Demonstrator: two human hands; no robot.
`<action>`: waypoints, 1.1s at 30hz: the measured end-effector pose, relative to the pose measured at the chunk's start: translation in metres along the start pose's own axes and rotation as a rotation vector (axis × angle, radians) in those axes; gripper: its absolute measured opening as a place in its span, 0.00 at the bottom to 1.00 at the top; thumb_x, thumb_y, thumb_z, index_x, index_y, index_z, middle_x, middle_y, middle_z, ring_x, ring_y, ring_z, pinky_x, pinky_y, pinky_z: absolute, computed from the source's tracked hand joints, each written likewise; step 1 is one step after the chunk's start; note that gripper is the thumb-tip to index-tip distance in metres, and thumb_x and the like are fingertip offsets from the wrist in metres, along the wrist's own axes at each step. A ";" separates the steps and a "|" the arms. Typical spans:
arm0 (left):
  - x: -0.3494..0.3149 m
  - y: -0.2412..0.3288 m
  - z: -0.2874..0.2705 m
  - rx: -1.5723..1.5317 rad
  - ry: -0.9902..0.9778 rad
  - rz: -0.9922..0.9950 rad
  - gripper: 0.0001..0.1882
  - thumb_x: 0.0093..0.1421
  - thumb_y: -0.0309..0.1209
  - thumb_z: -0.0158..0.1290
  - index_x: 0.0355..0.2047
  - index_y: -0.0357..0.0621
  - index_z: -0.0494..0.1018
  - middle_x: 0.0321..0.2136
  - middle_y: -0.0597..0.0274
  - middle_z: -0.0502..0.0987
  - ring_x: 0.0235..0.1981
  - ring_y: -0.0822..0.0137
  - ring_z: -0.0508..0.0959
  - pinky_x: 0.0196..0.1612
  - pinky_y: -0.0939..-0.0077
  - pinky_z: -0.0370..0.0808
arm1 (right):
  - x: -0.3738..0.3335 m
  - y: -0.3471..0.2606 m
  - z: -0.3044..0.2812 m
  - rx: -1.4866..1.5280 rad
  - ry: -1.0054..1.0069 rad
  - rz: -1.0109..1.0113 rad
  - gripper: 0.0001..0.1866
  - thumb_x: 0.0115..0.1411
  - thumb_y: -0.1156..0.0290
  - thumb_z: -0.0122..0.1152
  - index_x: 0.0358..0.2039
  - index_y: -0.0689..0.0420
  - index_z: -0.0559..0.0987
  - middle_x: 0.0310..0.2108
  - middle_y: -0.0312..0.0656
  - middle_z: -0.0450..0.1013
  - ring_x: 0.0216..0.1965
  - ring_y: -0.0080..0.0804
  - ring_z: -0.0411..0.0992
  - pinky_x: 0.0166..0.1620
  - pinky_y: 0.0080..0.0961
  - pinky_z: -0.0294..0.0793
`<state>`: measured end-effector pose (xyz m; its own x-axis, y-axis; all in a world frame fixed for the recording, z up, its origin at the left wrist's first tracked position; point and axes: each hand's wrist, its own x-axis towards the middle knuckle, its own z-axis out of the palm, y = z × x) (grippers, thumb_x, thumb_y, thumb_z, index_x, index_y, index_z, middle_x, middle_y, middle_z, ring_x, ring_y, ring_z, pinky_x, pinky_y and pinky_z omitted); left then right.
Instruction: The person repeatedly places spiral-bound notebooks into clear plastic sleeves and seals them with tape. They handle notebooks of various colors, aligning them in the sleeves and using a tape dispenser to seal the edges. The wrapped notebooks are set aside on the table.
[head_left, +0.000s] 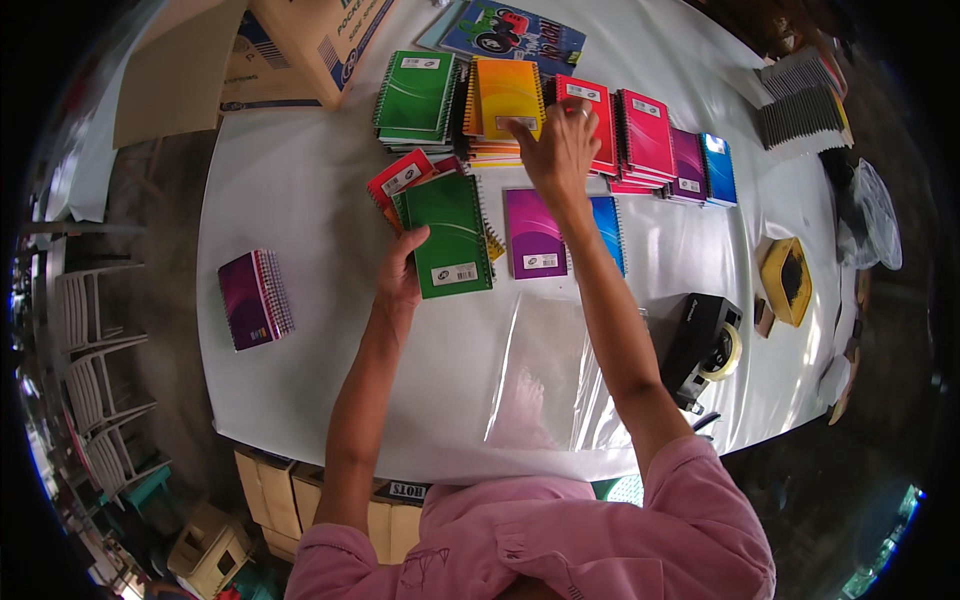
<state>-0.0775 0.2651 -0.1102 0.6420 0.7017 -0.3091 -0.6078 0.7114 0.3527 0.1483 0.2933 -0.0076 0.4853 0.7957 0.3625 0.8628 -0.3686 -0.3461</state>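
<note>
My left hand grips the left edge of a green spiral notebook, thumb on its cover. Beneath it, a red notebook and a yellow corner stick out at angles; whether my hand holds these too is hidden. My right hand is over the yellow notebook stack and the red notebook stack. Its thumb reaches toward the yellow cover, apart from the bent fingers at the red one. Near my right forearm lie a purple notebook and a blue notebook.
Stacks of green, pink, purple and blue notebooks line the back. A spiral notebook bundle lies left. Clear plastic sleeves, a tape dispenser and a yellow container are nearer right. A cardboard box stands back left.
</note>
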 end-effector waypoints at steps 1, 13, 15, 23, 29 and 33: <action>0.000 -0.001 0.001 0.007 -0.031 -0.026 0.29 0.54 0.29 0.59 0.56 0.40 0.64 0.49 0.56 0.73 0.49 0.63 0.75 0.54 0.67 0.73 | 0.010 0.002 0.004 -0.034 -0.051 0.038 0.24 0.50 0.57 0.69 0.33 0.66 0.74 0.46 0.54 0.65 0.48 0.49 0.64 0.45 0.42 0.66; -0.004 -0.037 0.050 0.220 0.008 -0.075 0.49 0.50 0.64 0.51 0.64 0.47 0.55 0.59 0.62 0.64 0.59 0.66 0.65 0.59 0.65 0.66 | 0.051 -0.006 -0.098 0.847 -1.127 -0.889 0.12 0.54 0.68 0.65 0.38 0.60 0.81 0.37 0.40 0.77 0.38 0.31 0.76 0.43 0.24 0.74; -0.016 -0.042 0.075 0.179 0.039 -0.131 0.48 0.50 0.64 0.52 0.64 0.47 0.55 0.59 0.62 0.64 0.58 0.65 0.65 0.59 0.65 0.66 | 0.030 0.004 -0.071 0.811 -1.004 -0.848 0.15 0.53 0.63 0.64 0.37 0.60 0.81 0.33 0.40 0.76 0.37 0.32 0.74 0.41 0.25 0.72; 0.003 -0.080 0.035 -0.148 -0.311 -0.276 0.31 0.56 0.45 0.60 0.56 0.42 0.67 0.51 0.57 0.73 0.52 0.61 0.73 0.54 0.63 0.71 | 0.044 0.115 0.010 -0.195 -0.001 0.139 0.33 0.41 0.45 0.72 0.40 0.61 0.80 0.49 0.55 0.69 0.51 0.48 0.67 0.48 0.53 0.65; 0.002 -0.110 0.008 -0.216 -0.372 -0.428 0.32 0.56 0.45 0.60 0.56 0.42 0.67 0.49 0.57 0.75 0.53 0.63 0.73 0.56 0.66 0.71 | 0.057 0.134 -0.001 0.145 0.017 0.067 0.16 0.52 0.61 0.66 0.35 0.61 0.79 0.39 0.47 0.76 0.40 0.37 0.74 0.42 0.37 0.74; -0.003 -0.110 0.021 -0.076 -0.205 -0.385 0.33 0.54 0.45 0.62 0.55 0.42 0.67 0.49 0.58 0.75 0.52 0.64 0.74 0.54 0.65 0.72 | 0.073 0.128 -0.107 0.732 -0.423 -0.400 0.10 0.56 0.73 0.61 0.38 0.60 0.80 0.31 0.40 0.78 0.34 0.26 0.75 0.40 0.24 0.73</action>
<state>-0.0030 0.1835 -0.1294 0.9033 0.3679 -0.2206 -0.3336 0.9258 0.1778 0.3096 0.2532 0.0672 -0.0443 0.9600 0.2765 0.5805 0.2500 -0.7749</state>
